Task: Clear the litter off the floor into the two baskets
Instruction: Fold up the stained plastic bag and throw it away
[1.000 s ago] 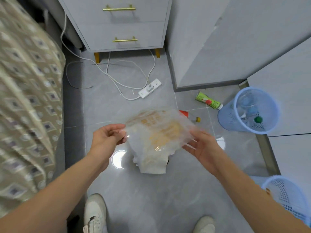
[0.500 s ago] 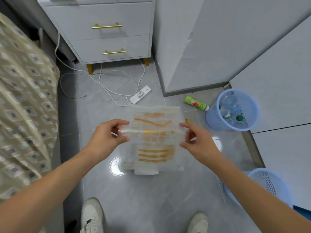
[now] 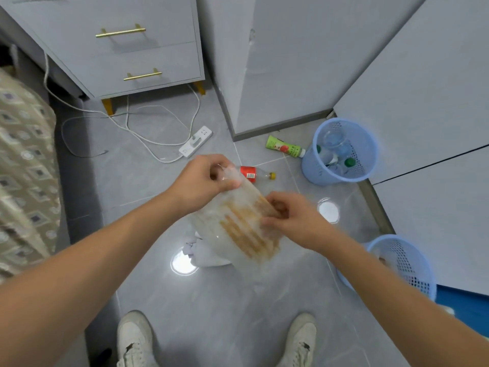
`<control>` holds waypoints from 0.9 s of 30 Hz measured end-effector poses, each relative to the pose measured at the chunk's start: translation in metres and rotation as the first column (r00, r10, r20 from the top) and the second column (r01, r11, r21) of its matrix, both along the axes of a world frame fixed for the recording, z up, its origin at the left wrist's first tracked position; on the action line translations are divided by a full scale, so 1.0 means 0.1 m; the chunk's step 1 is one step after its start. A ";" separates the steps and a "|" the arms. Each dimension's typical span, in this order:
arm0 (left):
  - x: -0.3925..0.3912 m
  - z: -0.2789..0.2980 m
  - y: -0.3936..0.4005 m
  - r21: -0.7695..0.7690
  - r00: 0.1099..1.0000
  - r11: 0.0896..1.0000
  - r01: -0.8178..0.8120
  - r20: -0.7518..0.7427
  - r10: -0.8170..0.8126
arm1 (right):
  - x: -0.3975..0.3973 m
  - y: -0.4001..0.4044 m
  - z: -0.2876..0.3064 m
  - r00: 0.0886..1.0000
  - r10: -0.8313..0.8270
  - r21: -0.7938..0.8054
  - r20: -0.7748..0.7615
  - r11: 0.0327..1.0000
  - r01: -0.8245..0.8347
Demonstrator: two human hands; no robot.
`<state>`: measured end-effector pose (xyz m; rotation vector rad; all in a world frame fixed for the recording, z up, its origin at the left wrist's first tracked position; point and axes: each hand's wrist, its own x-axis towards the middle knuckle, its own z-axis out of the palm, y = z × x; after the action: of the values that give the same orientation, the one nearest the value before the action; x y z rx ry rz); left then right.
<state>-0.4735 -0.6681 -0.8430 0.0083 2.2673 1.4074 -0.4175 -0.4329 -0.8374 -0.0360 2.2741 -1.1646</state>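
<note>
One clear plastic bag with orange print is held above the floor between two hands. Its upper corner is pinched by the left hand, fingers curled round the film; its right edge is gripped by the right hand, fingers bent into the plastic. The bag is slanted and blurred.

Directly beneath the hands, one piece of white litter is seen on the grey tiled floor. Just beyond the left hand, one bottle with a red label is laid on its side; farther out, one green tube is laid beside the far blue basket.

Baskets counted: two, both blue mesh. The far one is stood against grey cabinet panels and contains bottles; the near basket is placed just right of the right forearm, contents unclear.

Beyond the left hand: one white power strip with cables, one grey two-drawer unit with two gold handles. Left of the left arm: patterned fabric. Below: two white shoes.
</note>
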 end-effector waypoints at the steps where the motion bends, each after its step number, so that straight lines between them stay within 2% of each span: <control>1: -0.03 0.04 0.05 0.007 0.998 0.998 -0.062 0.031 0.062 | 0.02 0.03 0.02 0.989 -0.130 -0.117 0.073 0.984 0.138; 3: -0.01 0.06 0.11 -0.096 0.984 0.984 -0.150 0.088 0.158 | 0.08 0.11 0.04 0.904 -0.347 -0.280 0.250 0.868 0.411; 5: 0.09 0.05 0.16 -0.161 0.950 0.963 -0.217 0.194 0.246 | 0.14 0.19 0.03 0.821 -0.465 -0.316 0.332 0.765 0.561; 7: 0.25 0.02 0.20 -0.044 0.869 0.949 -0.314 0.389 0.305 | 0.20 0.24 0.00 0.761 -0.527 -0.314 0.379 0.700 0.641; 9: 0.42 -0.03 0.25 0.120 0.810 0.940 -0.320 0.548 0.206 | 0.25 0.29 -0.03 0.704 -0.556 -0.320 0.442 0.636 0.703; 11: 0.57 -0.03 0.31 0.192 0.828 0.941 -0.279 0.544 0.135 | 0.29 0.33 -0.04 0.668 -0.552 -0.331 0.499 0.591 0.735; 15: 0.64 -0.01 0.38 0.189 0.885 0.950 -0.247 0.443 0.142 | 0.33 0.49 -0.05 0.730 -0.497 -0.269 0.469 0.707 0.654; 17: 0.64 0.02 0.40 0.220 0.905 0.957 -0.187 0.417 0.081 | 0.35 0.59 -0.06 0.733 -0.462 -0.301 0.499 0.701 0.647; 19: 0.63 0.04 0.42 0.271 0.906 0.945 -0.181 0.421 0.053 | 0.37 0.68 -0.07 0.712 -0.433 -0.386 0.553 0.624 0.679; 21: 0.61 0.03 0.47 0.345 0.895 0.917 -0.199 0.445 0.027 | 0.40 0.74 -0.09 0.674 -0.429 -0.458 0.602 0.506 0.731; 25: 0.59 0.05 0.58 0.421 0.860 0.857 -0.297 0.509 0.048 | 0.44 0.85 -0.12 0.601 -0.386 -0.502 0.700 0.333 0.799; 27: 0.57 0.03 0.62 0.429 0.849 0.832 -0.352 0.520 0.092 | 0.46 0.95 -0.13 0.583 -0.359 -0.509 0.729 0.284 0.812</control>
<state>-0.4161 -0.6064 -0.8400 -0.4156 1.4728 1.8607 -0.3719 -0.3375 -0.8503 0.7933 1.0394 -2.2722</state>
